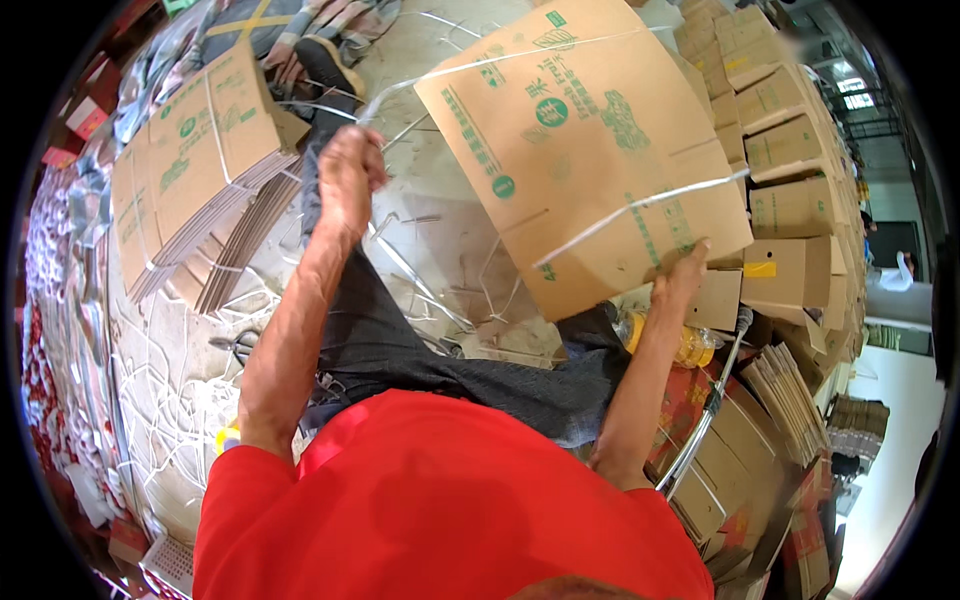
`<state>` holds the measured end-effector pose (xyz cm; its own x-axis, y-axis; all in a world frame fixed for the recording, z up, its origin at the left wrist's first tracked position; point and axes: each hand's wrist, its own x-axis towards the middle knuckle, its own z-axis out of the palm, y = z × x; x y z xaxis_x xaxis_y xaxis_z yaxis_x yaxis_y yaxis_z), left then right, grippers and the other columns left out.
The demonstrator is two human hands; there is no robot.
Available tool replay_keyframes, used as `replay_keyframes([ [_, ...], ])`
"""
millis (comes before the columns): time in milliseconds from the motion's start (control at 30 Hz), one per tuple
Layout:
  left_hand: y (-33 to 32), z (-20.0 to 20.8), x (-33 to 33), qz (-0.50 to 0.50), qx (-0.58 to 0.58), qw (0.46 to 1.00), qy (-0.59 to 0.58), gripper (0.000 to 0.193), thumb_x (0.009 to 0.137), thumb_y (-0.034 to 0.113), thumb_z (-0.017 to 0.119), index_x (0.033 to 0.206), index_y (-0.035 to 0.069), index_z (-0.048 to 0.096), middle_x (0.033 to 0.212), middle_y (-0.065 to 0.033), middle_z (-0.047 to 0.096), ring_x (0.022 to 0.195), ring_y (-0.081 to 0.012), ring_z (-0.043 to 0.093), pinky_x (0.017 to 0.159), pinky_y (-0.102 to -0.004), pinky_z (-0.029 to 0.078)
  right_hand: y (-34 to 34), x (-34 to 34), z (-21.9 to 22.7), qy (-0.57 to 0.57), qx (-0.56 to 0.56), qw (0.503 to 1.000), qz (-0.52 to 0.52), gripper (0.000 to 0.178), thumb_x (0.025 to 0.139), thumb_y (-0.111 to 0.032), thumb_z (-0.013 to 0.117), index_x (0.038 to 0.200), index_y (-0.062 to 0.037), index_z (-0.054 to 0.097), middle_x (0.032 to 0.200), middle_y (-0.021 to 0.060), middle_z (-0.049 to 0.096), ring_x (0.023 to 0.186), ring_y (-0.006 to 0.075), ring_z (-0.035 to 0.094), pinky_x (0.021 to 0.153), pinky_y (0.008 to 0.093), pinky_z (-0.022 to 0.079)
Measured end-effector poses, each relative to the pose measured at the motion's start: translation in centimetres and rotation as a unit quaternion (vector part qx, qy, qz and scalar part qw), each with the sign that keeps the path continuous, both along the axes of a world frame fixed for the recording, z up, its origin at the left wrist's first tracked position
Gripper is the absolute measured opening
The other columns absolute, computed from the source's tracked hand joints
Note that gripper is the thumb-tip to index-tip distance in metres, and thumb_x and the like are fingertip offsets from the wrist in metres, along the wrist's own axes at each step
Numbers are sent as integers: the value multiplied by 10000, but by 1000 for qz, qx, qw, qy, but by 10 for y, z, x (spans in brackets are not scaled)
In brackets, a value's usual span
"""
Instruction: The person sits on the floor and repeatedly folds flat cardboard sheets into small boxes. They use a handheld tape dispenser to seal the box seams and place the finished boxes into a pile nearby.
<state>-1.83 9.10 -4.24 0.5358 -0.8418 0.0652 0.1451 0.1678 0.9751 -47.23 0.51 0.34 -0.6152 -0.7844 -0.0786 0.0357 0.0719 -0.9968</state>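
A flat printed cardboard sheet [590, 130], brown with green marks, is tilted up in front of me. Two white straps cross it, one near its top and a lower strap [640, 203] with a loose-looking end. My right hand [683, 275] grips the sheet's lower right edge, thumb on its face. From the upper strap a white tail [385, 92] runs left and down to my left hand [347, 180], which is closed around it and slightly blurred. Whether more sheets lie behind the front one is mostly hidden.
Strapped stacks of flattened cardboard boxes [195, 150] lean at the left. Black-handled scissors [236, 345] and tangled white strapping [165, 410] lie on the floor. Open cartons [790, 205] are piled at the right, near a metal pole [705, 410] and a yellow-capped clear bottle [695, 347].
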Motion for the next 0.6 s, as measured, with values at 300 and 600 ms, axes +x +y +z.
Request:
replay_keyframes([
  [300, 20, -100, -151, -182, 22, 983, -32, 314, 1086, 248, 479, 936, 24, 641, 915, -41, 646, 858, -158, 615, 831, -342, 524, 3, 12, -3, -119, -13, 993, -18, 677, 1114, -457, 459, 1525, 75, 381, 1511, 194, 499, 1313, 320, 555, 1066, 436, 504],
  [600, 33, -63, -145, -285, 177, 907, 256, 215, 1088, 264, 529, 997, 90, 616, 670, 68, 416, 554, -61, 349, 514, -240, 305, 2, 4, -1, -128, -63, 989, -24, 679, 1114, -463, 444, 1532, 69, 385, 1554, 182, 460, 1358, 322, 516, 1126, 434, 455],
])
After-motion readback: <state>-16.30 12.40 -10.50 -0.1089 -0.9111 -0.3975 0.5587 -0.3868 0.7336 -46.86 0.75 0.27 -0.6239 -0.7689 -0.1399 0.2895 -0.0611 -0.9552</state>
